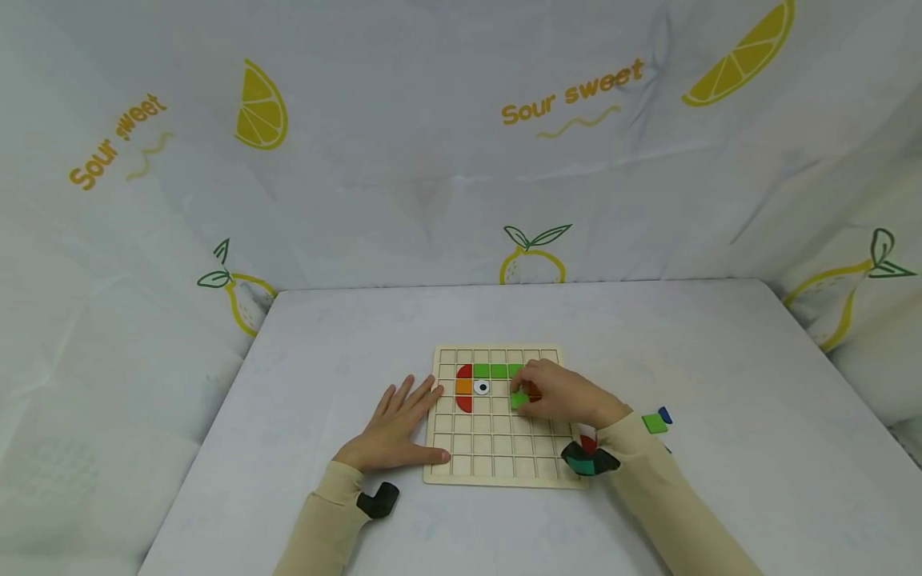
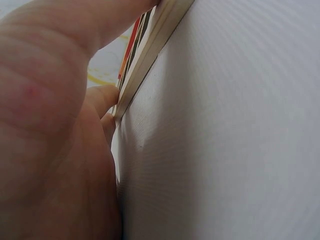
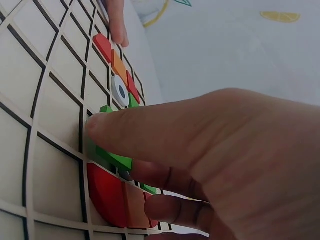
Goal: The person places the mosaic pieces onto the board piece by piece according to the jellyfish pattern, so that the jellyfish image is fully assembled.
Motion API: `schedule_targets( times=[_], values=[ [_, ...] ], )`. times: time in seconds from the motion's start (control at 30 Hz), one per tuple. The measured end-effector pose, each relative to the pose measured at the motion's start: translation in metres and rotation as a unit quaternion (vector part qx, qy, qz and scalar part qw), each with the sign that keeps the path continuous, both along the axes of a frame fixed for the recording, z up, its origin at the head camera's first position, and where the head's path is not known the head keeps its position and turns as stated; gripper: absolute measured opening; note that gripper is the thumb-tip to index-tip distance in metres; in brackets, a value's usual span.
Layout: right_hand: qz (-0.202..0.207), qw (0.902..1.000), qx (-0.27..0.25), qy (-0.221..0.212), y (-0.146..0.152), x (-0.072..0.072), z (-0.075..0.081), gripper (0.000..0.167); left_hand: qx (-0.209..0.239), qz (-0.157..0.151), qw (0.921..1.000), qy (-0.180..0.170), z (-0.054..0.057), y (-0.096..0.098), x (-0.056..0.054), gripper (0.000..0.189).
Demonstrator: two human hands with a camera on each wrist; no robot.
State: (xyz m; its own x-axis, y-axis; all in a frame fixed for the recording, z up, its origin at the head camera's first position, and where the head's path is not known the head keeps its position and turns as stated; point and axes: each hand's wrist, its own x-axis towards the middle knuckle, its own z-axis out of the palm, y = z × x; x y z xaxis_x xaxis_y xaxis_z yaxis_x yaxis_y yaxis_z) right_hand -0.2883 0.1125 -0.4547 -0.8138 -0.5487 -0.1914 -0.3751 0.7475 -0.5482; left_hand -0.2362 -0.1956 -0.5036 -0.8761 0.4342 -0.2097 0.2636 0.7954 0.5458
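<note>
The right hand [image 1: 565, 394] pinches a green piece [image 1: 519, 400] at the gridded board [image 1: 504, 466], while the left hand [image 1: 392, 430] (splayed wide) touches the board's left edge.

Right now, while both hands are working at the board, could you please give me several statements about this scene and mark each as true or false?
1. The left hand touches the grid board. True.
2. The orange piece beside the white eye piece lies between two red pieces. True.
3. The right hand holds a blue piece. False: it pinches a green piece.
4. The left hand is curled into a fist. False: its fingers are spread.
5. The white eye piece lies off the grid board. False: it lies on it.
</note>
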Motion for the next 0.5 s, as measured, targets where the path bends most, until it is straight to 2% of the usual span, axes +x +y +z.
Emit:
schedule_targets(
  times=[0.5],
  values=[
    [0.019,0.9995,0.011,0.021,-0.0008,0.0014,-0.0018,0.020,0.003,0.003,1.0000,-0.008,-0.0013,-0.0002,-0.0003,0.108]
  ],
)
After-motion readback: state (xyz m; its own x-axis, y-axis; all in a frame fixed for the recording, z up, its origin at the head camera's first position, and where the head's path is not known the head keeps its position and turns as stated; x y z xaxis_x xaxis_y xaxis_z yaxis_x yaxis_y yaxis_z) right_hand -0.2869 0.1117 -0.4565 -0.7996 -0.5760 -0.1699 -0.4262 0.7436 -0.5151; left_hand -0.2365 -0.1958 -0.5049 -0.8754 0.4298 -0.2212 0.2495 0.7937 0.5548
